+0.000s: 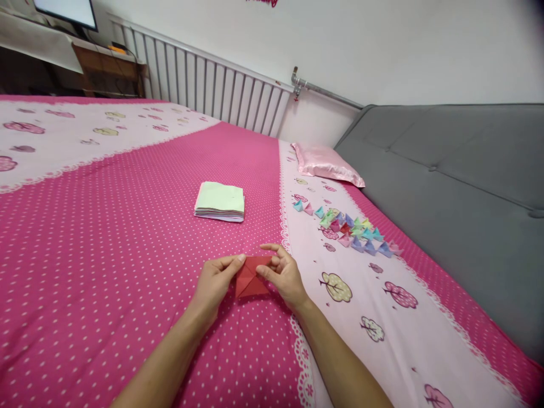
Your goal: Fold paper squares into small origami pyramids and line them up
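Note:
Between my two hands is a small red sheet of origami paper (251,283), with crossing crease lines on its face. My left hand (216,281) pinches its upper left edge between thumb and fingers. On the other side, my right hand (283,277) grips the right edge, thumb on top and index finger reaching past the paper. Some fingertips are hidden behind the sheet. Beyond the hands lies a stack of square paper (220,197), pale green on top. To the right sits a group of several folded paper boats (357,229) in many colours.
A pink dotted bedspread (140,243) with tree-patterned bands lies under everything. A pink satin pillow (325,163) rests near the grey padded headboard (450,187). Behind the bed are a white radiator (204,73), a pipe, and a desk with a monitor (70,12).

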`<state>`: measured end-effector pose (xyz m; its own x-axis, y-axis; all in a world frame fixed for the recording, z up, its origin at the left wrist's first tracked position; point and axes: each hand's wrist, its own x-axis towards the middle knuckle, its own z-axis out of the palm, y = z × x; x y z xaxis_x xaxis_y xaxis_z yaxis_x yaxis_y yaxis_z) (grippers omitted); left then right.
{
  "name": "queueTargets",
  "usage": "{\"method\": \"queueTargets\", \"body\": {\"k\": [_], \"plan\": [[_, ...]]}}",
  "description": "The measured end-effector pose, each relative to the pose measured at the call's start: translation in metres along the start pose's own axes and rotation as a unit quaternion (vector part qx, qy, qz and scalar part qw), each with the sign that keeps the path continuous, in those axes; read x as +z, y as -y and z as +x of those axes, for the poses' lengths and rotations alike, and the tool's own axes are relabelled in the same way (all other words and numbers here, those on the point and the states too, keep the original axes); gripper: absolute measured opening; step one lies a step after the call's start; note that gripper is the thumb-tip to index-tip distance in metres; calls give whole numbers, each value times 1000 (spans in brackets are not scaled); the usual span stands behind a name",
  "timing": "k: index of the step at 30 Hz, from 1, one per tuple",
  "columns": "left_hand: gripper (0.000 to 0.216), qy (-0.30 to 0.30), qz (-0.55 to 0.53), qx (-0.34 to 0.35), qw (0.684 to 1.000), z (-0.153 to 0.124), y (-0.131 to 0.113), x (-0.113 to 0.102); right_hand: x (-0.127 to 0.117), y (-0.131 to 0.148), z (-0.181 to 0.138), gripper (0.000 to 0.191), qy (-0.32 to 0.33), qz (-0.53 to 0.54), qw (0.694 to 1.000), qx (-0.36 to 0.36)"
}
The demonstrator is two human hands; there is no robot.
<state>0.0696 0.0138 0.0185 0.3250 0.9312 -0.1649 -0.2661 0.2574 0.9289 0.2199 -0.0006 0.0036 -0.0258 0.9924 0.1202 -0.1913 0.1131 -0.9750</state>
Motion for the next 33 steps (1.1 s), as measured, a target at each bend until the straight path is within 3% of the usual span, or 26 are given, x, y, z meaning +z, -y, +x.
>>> {"method": "queueTargets", "body": {"k": [6, 12, 19, 23, 29, 33], "plan": [[29, 12, -8, 9, 1000, -1, 0, 1, 2, -2, -1, 32, 28, -21, 999, -3], [17, -25, 35, 17, 999, -2, -4, 2, -2, -5, 1, 35, -30, -1, 999, -23], [16, -47, 93, 2, 995, 1, -1, 0, -3, -1, 0, 35, -12, -107, 993, -42], [20, 3, 110, 12, 994, 1, -4, -1, -3, -1, 0, 36, 7, -140, 989, -41], [29, -3, 70, -10, 997, 1, -5, -4, -4, 2, 1, 35, -61, -56, 994, -71], [28, 1, 30, -19, 999, 1, -4, -5, -3, 4, 2, 29, -90, 34, 995, -37]]}}
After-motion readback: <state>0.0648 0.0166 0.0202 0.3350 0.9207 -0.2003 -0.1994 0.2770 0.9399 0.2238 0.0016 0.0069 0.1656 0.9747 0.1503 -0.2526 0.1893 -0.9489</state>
